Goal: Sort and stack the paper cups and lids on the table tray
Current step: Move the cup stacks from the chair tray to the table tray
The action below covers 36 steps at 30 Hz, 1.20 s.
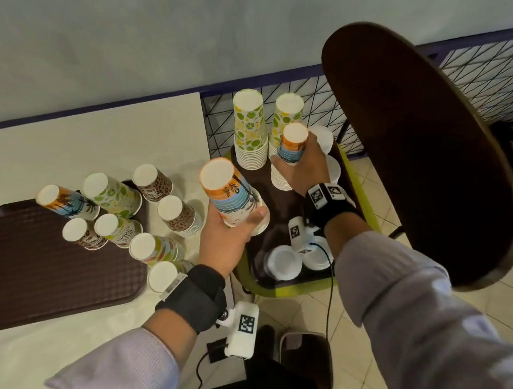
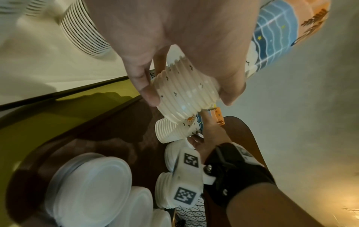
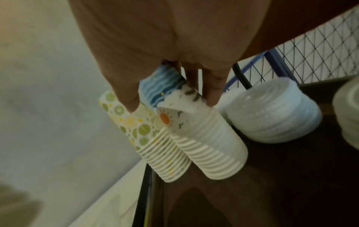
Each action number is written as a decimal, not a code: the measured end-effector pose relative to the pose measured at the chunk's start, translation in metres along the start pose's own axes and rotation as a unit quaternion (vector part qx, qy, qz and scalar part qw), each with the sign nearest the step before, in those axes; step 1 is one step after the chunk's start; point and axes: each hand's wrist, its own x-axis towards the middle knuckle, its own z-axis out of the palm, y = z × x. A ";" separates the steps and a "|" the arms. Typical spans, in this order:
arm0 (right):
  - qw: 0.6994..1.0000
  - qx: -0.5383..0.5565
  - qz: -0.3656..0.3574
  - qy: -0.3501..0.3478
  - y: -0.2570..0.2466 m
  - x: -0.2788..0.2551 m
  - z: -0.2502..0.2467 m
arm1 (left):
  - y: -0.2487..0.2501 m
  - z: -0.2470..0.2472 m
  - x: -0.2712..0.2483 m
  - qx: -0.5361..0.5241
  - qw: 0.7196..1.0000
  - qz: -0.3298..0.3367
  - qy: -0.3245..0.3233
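Note:
My left hand grips a tilted stack of upside-down beach-print cups in the air between the table and the chair; the left wrist view shows its ribbed rims between thumb and fingers. My right hand grips a second beach-print stack from the right, its rims low over the brown chair tray, beside a lime-print stack. Two lime-print stacks stand at that tray's back. White lids lie stacked at its front.
On the white table, a brown table tray carries several upside-down cup stacks, with leopard-print stacks just off its right edge. A dark chair back rises at right. More lid stacks sit right of my right hand.

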 end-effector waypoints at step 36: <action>0.994 0.099 -0.040 0.018 -0.032 -0.138 -0.019 | 0.078 -0.140 -0.115 0.067 0.994 0.065 -0.060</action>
